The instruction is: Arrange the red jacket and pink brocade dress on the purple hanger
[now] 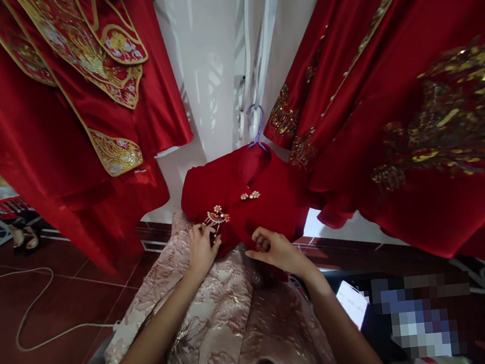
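Note:
A red velvety garment (228, 175) hangs on a purple hanger (258, 129) in front of me. A jewelled ornament (217, 215) with beaded tassels sits on its left side, and a smaller jewelled clasp (250, 195) lies below the neckline. My left hand (202, 247) is closed at the garment's lower left, its curled fingers on the cloth by the tassels. Nearer the lower right, my right hand (279, 251) has thumb and fingers drawn together in a pinch; a tiny thing there is too small to name. Pale pink brocade (208, 322) spreads below both hands.
Red embroidered garments (127, 96) hang at the left, and more sequinned red garments (373, 112) at the right. A lit phone (352, 304) lies at the lower right. A white cable (35, 299) runs over the tiled floor, with dark shoes (25, 237) farther left.

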Demonstrator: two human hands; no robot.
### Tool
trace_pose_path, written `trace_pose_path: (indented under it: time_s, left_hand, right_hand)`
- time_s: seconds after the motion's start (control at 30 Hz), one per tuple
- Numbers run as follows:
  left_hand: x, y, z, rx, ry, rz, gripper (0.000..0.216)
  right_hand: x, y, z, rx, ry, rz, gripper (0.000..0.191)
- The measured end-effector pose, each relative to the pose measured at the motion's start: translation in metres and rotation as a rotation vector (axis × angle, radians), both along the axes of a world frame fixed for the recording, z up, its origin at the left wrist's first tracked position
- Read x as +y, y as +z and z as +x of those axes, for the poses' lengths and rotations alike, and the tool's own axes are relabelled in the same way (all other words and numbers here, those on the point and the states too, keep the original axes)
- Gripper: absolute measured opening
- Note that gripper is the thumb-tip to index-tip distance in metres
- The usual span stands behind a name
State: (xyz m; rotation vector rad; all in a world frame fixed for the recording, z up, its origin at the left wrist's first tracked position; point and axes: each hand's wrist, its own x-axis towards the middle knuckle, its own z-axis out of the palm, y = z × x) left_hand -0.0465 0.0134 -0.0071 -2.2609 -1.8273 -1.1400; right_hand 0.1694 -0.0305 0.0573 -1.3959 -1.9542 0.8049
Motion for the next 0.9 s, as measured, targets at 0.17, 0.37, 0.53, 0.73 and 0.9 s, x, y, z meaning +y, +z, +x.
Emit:
trace_pose_path:
  time_s: [0.17, 0.37, 0.53, 0.73, 0.9]
  left_hand:
    - [-0.002, 0.002, 0.003, 0.026, -0.085, 0.034, 0.020]
    - [0.002, -0.013, 0.005, -0.021, -0.287, -0.071, 0.023]
    - [-0.001, -0.008, 0.004, 0.033, -0.167, -0.017, 0.031]
    - [0.000, -0.010, 0.006, 0.133, -0.192, -0.121, 0.033]
    - [-0.003, -0.012, 0.006, 0.061, -0.185, -0.185, 0.034]
  right_hand:
    - [-0.002, -0.001, -0.002, 0.053, 0.038, -0.031, 0.040]
    - [-0.005, 0.001, -0.016, 0.103, 0.077, 0.054, 0.041]
    - [-0.008, 0.007, -0.023, 0.109, 0.125, 0.091, 0.030]
    - [-0.009, 0.010, -0.025, -0.026, 0.234, 0.117, 0.009]
    - [-0.003, -0.006, -0.029, 0.003, 0.199, 0.101, 0.019]
